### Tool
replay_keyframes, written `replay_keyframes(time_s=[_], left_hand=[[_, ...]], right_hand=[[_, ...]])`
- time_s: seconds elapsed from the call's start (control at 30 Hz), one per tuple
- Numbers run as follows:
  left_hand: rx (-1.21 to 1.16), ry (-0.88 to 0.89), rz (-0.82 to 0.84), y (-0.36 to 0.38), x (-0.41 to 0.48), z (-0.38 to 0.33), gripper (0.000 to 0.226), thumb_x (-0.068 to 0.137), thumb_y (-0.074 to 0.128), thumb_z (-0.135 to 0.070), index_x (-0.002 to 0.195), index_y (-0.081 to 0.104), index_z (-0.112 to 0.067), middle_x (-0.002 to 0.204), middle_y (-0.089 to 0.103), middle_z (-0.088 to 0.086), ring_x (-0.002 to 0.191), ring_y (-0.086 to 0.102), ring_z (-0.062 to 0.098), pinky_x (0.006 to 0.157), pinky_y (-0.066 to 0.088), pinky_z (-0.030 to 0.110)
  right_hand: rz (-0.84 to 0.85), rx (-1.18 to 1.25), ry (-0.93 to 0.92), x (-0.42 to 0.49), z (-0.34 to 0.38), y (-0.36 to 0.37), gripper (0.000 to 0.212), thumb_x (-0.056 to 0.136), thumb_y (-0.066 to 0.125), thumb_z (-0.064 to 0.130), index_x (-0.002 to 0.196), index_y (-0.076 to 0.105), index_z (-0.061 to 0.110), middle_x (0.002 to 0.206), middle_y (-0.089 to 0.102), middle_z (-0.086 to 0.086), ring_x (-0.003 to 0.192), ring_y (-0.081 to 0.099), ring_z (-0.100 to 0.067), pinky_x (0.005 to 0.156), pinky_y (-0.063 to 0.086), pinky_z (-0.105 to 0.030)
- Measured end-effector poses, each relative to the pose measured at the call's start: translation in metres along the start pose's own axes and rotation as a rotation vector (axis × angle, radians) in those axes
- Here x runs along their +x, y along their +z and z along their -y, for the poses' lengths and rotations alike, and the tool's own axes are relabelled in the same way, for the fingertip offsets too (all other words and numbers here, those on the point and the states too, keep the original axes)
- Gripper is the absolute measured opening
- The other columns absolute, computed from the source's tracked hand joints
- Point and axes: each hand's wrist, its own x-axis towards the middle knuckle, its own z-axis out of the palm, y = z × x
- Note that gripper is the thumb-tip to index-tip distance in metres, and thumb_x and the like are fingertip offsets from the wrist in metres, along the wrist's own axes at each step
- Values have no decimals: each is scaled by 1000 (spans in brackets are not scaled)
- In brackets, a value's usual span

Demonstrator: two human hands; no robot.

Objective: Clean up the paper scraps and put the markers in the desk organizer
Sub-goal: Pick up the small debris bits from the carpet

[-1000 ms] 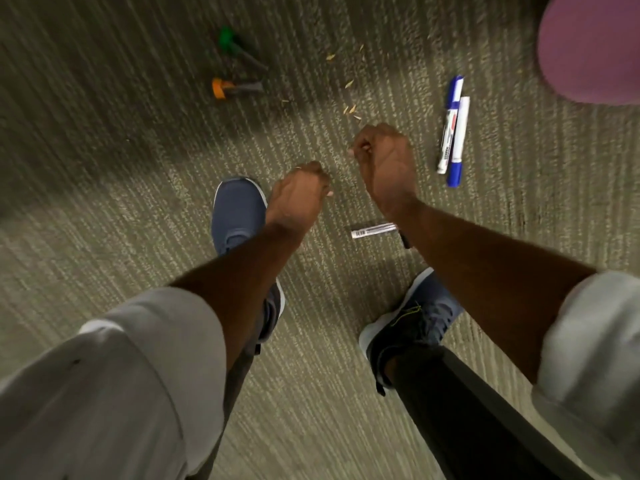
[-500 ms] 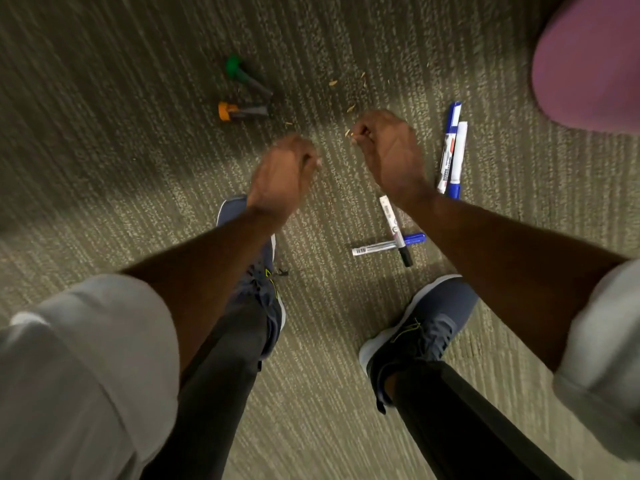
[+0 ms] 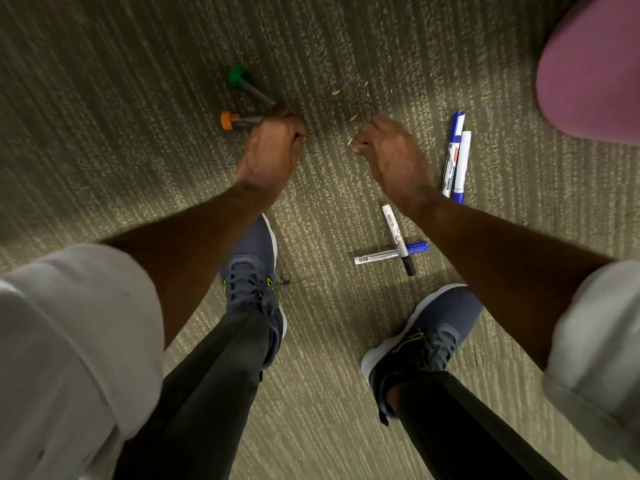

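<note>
Both hands are down at the carpet (image 3: 138, 98). The right hand (image 3: 391, 150) has its fingertips bunched, pinching at one of the paper scraps (image 3: 353, 117) strewn just ahead. The left hand (image 3: 273, 147) is curled beside the orange-capped marker (image 3: 232, 120), and I cannot tell what it holds. Scrap-gathering, I'd say. Next up: careful fingertip picks for the remaining flecks, then the blue markers (image 3: 456, 157) on the floor. No organizer in sight.
</note>
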Motion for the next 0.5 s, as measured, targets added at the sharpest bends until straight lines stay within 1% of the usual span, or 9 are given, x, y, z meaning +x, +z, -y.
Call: replay_keyframes(time_s=[0.1, 0.17, 0.23, 0.3, 0.33, 0.37, 0.43, 0.5], left_hand=[[-29, 19, 47, -4, 2, 1, 22, 93, 53, -4, 79, 61, -18, 77, 51, -6, 65, 48, 7, 59, 32, 14], [-107, -15, 61, -2, 3, 0, 21, 91, 57, -5, 76, 61, -19, 71, 54, -9, 57, 48, -1, 53, 34, 8], [-241, -59, 49, 2, 4, -12, 13, 90, 62, -7, 84, 69, -16, 74, 63, -10, 60, 53, -7, 54, 39, 4], [-360, -71, 31, 10, 4, -29, 11, 90, 65, -8, 89, 72, -16, 77, 67, -8, 63, 58, -6, 56, 43, 5], [-399, -83, 31, 15, 4, -36, 11, 90, 66, -7, 89, 72, -16, 78, 68, -8, 65, 60, -5, 56, 44, 5], [-437, -107, 29, 21, 6, -43, 11, 89, 68, -7, 89, 73, -16, 79, 69, -8, 66, 62, -3, 57, 45, 5], [-548, -199, 19, 35, 13, -50, 13, 86, 70, -4, 86, 74, -15, 76, 71, -5, 64, 62, -2, 56, 46, 9], [-622, -301, 20, 49, 17, -53, 17, 83, 67, -1, 75, 71, -15, 64, 65, -6, 56, 51, -3, 51, 42, 15]], right_hand=[[-13, -49, 11, -3, 1, 5, 17, 103, 53, 19, 111, 64, 10, 111, 60, -7, 98, 57, -21, 86, 51, -33], [-4, -35, 36, -2, 0, 6, 16, 103, 53, 18, 112, 64, 10, 113, 59, -7, 98, 56, -19, 87, 52, -31], [-28, 16, 90, -1, 0, 3, 17, 105, 49, 19, 108, 63, 10, 111, 57, -6, 96, 54, -17, 82, 50, -28], [-82, 83, 128, 3, -1, -4, 24, 107, 42, 27, 103, 60, 12, 105, 52, -2, 93, 48, -12, 75, 39, -18], [-97, 101, 127, 6, -1, -7, 25, 107, 41, 29, 102, 60, 13, 104, 50, 0, 93, 47, -11, 74, 36, -16], [-102, 107, 118, 10, -2, -10, 23, 107, 43, 28, 101, 61, 14, 103, 52, 0, 94, 47, -11, 75, 36, -16], [-88, 91, 84, 19, -2, -15, 16, 103, 50, 22, 101, 64, 14, 103, 58, -4, 94, 52, -14, 78, 43, -23], [-58, 68, 42, 28, -2, -15, 12, 101, 55, 18, 102, 66, 13, 103, 61, -6, 91, 52, -13, 78, 43, -24]])
